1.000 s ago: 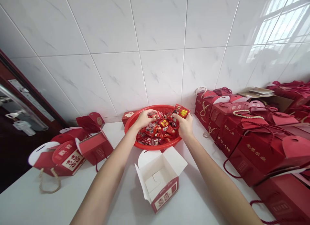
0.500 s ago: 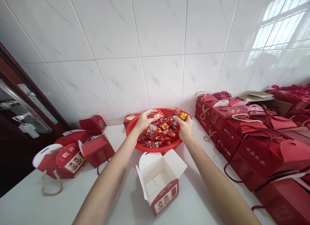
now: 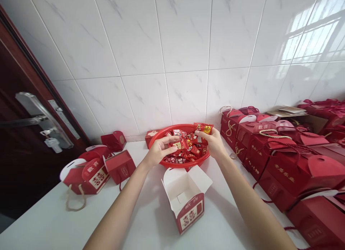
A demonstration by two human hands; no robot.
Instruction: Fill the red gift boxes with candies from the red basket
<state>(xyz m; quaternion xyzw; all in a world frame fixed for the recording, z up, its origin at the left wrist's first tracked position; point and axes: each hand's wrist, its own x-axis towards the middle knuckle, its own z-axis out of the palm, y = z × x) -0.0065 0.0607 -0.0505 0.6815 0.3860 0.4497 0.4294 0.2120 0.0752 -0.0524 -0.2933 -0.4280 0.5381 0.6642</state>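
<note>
My right hand pinches a red candy packet with yellow print above the right rim of the red plastic basket. At the basket's left side, my left hand has thumb and fingers closed on the edge of a red wrapped candy. Many more wrapped candies fill the basket, partly hidden by my hands. In front of it, between my forearms, stands an open red and white gift box with its flaps up; its visible inside shows only white card.
Red gift boxes with rope handles crowd the right side. Several more boxes stand at the left, near a dark door with a metal handle. A small red box sits behind the basket against the tiled wall.
My left hand has drawn back toward me, with thumb and fingers now closed on a red candy. My right hand still holds its packet. The view has shifted slightly left.
</note>
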